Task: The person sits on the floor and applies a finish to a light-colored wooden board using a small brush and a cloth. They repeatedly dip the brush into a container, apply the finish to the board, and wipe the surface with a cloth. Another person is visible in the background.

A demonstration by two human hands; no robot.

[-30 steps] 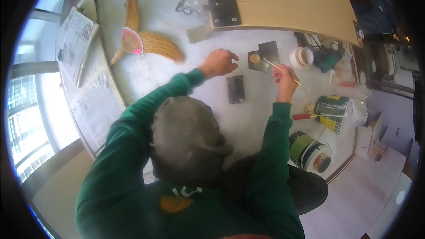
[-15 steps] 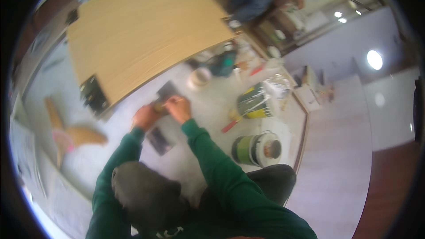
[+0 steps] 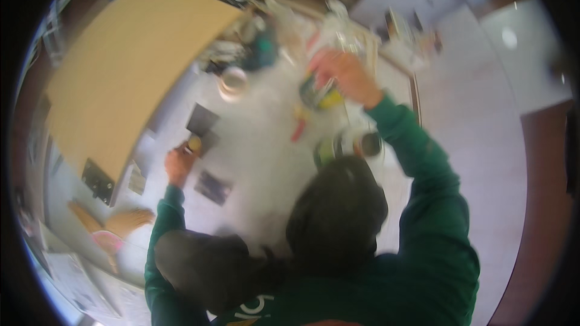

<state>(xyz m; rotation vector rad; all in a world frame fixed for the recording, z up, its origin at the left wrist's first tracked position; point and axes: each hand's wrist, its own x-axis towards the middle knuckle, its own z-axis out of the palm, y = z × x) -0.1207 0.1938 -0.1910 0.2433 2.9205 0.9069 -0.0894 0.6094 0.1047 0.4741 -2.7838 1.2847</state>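
My left hand (image 3: 178, 164) is closed around something with a yellowish rounded end (image 3: 194, 143). Just beyond it is a dark flat square piece (image 3: 202, 119); whether the two are joined I cannot tell. A second dark flat piece (image 3: 213, 187) lies on the floor beside that hand. My right hand (image 3: 345, 75) is stretched out to the right, over a dark green and yellow tub (image 3: 326, 95). Motion smears its fingers, so any grip is hidden. A red-handled tool (image 3: 299, 128) lies near the tub.
A large wooden panel (image 3: 139, 66) with a black metal fitting (image 3: 98, 181) spans the left. A hand broom (image 3: 118, 229) lies below it. A pale round roll or cup (image 3: 233, 83) and a dark green power tool (image 3: 260, 48) stand farther off. Another green tub (image 3: 329, 150) is near my knee.
My right hand has left the left hand and swung right to the green and yellow tub. The left hand stays by the dark piece. My view has shifted and turned.
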